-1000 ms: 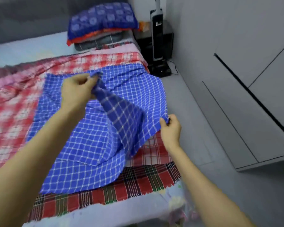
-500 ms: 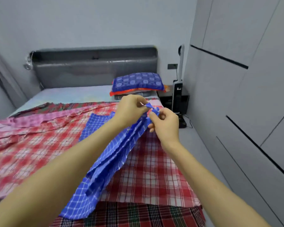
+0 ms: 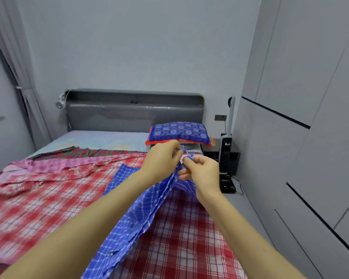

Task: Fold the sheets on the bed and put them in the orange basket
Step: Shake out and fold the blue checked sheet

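Note:
A blue checked sheet (image 3: 137, 224) hangs in a long drape from both my hands down onto the bed. My left hand (image 3: 161, 160) pinches its top corner, and my right hand (image 3: 201, 172) pinches the same bunched corners right beside it. Under it lie a red checked sheet (image 3: 48, 198), a pink checked sheet (image 3: 54, 165) and a dark tartan sheet (image 3: 85, 153) spread over the bed. The orange basket is not in view.
A blue patterned pillow (image 3: 179, 131) sits on folded cloth near the grey headboard (image 3: 133, 111). An upright vacuum (image 3: 227, 150) stands on the floor by the bedside table. Grey wardrobe doors (image 3: 310, 137) run along the right. A curtain (image 3: 24, 87) hangs at the left.
My hands came together, joining two corners of the blue sheet, and lifted it off the bed so it hangs doubled. The view tilted up toward the headboard.

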{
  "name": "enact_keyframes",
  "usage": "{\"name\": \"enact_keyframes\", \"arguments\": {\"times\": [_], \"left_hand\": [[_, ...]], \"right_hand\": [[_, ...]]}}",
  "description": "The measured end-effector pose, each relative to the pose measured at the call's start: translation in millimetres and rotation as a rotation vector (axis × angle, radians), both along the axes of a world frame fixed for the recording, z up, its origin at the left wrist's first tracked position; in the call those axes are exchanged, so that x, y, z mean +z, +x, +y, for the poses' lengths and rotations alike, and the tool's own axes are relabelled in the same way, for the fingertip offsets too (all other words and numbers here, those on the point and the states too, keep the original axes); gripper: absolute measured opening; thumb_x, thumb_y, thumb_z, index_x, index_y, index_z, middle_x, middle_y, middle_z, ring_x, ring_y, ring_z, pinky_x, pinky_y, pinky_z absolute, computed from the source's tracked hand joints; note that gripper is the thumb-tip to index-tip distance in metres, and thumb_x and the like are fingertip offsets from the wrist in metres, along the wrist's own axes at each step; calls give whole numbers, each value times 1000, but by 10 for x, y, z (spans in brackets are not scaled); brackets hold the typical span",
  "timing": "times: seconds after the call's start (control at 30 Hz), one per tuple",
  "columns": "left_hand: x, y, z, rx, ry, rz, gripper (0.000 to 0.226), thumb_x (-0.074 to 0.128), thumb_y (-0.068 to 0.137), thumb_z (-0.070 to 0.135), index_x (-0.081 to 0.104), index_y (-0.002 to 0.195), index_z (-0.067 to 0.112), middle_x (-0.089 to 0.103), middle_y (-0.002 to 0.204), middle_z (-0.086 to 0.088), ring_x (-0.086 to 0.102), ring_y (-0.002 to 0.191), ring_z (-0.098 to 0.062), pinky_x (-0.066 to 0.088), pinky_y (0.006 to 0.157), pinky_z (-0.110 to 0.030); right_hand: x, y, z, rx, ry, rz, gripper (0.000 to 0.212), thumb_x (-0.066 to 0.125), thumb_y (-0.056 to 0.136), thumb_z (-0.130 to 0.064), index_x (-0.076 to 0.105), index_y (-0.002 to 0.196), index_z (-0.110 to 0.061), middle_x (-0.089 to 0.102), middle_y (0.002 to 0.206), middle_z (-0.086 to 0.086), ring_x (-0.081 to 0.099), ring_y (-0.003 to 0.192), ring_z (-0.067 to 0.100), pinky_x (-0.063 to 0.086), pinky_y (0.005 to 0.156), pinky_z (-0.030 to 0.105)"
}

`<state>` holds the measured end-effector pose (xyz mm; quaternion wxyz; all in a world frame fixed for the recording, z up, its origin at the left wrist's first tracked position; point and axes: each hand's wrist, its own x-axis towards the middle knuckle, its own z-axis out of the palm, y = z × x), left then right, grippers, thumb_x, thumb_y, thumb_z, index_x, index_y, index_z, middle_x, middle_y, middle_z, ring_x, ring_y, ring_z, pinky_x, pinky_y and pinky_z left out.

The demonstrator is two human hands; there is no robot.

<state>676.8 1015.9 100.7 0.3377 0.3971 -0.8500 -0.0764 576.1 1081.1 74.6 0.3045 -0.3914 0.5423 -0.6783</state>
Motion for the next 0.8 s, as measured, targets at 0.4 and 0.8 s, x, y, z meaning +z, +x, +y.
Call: {"name": "enact_keyframes", "arguments": {"times": [0.4, 0.8], "left_hand": [[18, -18, 98, -60, 87, 128, 28, 54, 94, 24, 63, 70, 12, 60, 64, 3, 51, 57, -8, 37, 52, -15], [-39, 108, 150, -100, 189, 202, 13, 60, 90, 13, 66, 85, 4, 65, 76, 0, 63, 78, -19, 50, 76, -33]], "right_hand": [[81, -53, -11, 46, 48, -16, 26, 58, 93, -11, 68, 73, 3, 68, 62, 13, 67, 56, 23, 53, 52, 26], [34, -84, 101, -3, 144, 71, 22, 64, 87, -9, 67, 77, 10, 61, 62, 12, 56, 45, 8, 44, 44, 18]]}}
